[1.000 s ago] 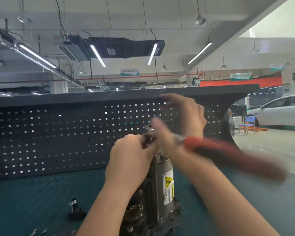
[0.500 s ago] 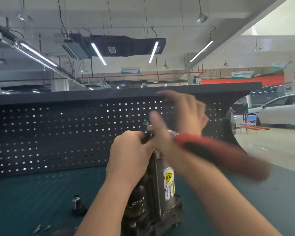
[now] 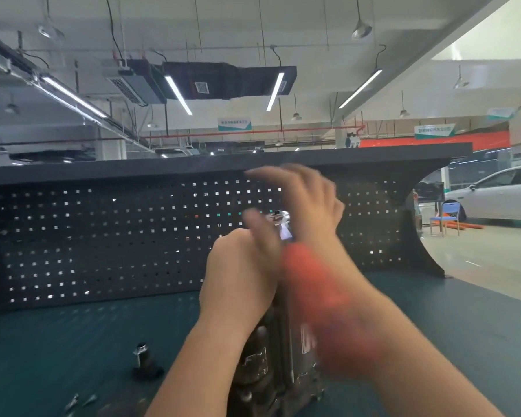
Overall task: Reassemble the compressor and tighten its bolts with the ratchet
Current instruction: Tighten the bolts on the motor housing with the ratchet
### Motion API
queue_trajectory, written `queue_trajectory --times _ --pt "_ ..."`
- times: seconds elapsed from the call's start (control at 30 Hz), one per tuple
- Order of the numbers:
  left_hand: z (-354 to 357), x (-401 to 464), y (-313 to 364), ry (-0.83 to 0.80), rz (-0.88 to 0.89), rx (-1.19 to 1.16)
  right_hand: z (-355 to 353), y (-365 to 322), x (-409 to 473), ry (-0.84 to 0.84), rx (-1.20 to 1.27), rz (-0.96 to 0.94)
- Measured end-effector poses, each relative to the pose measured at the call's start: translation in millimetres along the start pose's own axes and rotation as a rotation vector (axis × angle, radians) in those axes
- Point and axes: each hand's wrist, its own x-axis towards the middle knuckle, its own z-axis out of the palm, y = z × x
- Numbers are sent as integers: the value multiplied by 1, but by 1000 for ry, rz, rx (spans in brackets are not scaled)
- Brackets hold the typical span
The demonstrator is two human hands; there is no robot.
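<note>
in the head view, the compressor [image 3: 278,356] is standing upright on the dark green bench [image 3: 73,341], low in the middle of the picture, with its top end hidden behind the two hands.

the left hand [image 3: 238,275] is sitting on top of the compressor with its fingers curled over the upper end, gripping it; only the back of the hand is showing.

the right hand [image 3: 307,206] is hovering just above and behind the left hand, heavily blurred. its fingers are looking fairly straight and pointing left, with the thumb hanging down toward the left hand, but whether it is pinching or clasping the tool i cannot tell.

the ratchet [image 3: 319,290] is showing as a red smear running from beneath the right hand down across the right forearm, in front of the compressor. its shiny metal head is peeking out between the two hands, above the compressor's top.

a small metal-topped part [image 3: 143,361] is standing on the bench to the left of the compressor, well apart from it, and a few small metal pieces [image 3: 79,401] are lying near the bottom left edge.

a black pegboard [image 3: 103,236] is rising behind the bench. past its right end, a white car [image 3: 500,191] and a blue chair [image 3: 445,218] are standing on the shop floor.
</note>
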Motion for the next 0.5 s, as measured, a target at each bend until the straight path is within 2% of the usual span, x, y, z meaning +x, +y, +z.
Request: queue_trajectory --times 0.1,0.2,0.27,0.3,0.43,0.5 --pt "-3 0 -2 -38 18 -109 -28 35 4 69 264 309" --pt "-2 -2 -5 -21 42 -149 -26 49 -3 57 453 586" --pt "3 -2 -5 4 34 -137 -21 32 1 169 488 511" --pt "7 0 -5 15 24 -108 -18 20 3 192 384 409" --pt "16 0 -4 29 -26 -26 3 -20 -5 -29 -91 -154" --pt "12 0 -4 37 -6 0 -4 -13 -3 -80 -20 -81"
